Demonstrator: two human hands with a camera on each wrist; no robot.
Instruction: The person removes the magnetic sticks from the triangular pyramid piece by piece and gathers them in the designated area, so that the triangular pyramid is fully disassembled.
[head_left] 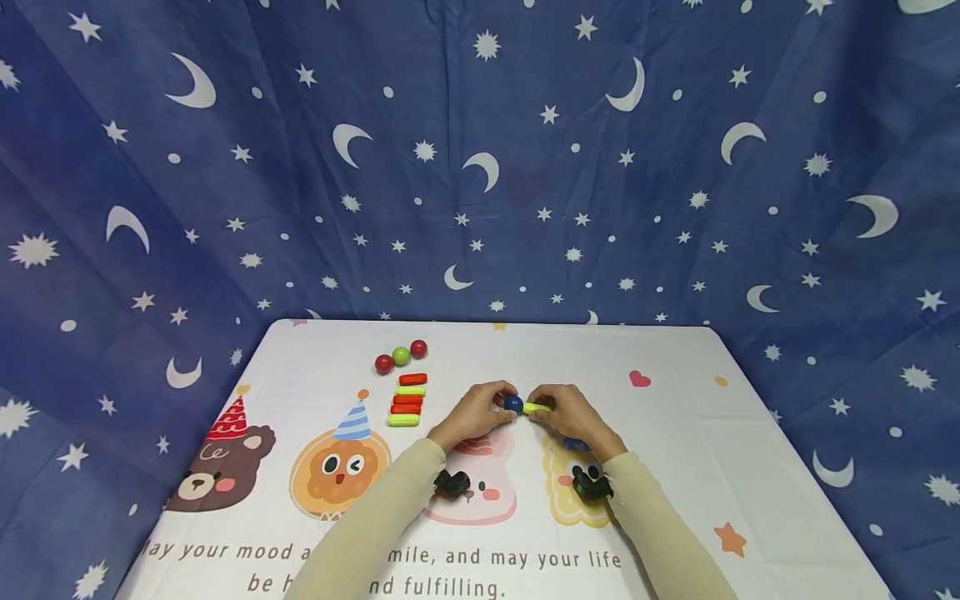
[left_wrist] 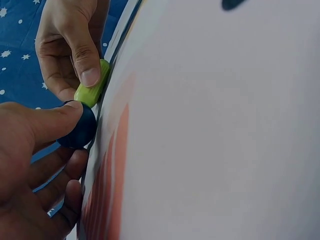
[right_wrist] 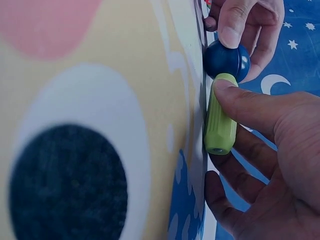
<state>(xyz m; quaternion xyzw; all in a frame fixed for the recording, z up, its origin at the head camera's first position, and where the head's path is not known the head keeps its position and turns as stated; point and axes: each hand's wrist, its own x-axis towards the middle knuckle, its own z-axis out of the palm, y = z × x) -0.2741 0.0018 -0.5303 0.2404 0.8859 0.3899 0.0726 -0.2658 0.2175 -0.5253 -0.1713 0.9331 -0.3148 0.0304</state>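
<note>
Between thumb and fingers, my left hand pinches a dark blue ball at the tabletop. My right hand grips a yellow-green ribbed rod, whose near end shows a small metallic dot. One end of the rod meets the blue ball in the right wrist view. Fingers partly cover both pieces. In the left wrist view the rod touches the ball, with my thumb lying over the ball.
Left of my hands lie a red rod and several more red and yellow-green rods in a column. Behind them sit a green ball and two red balls. A printed white cloth covers the table; a blue curtain hangs behind.
</note>
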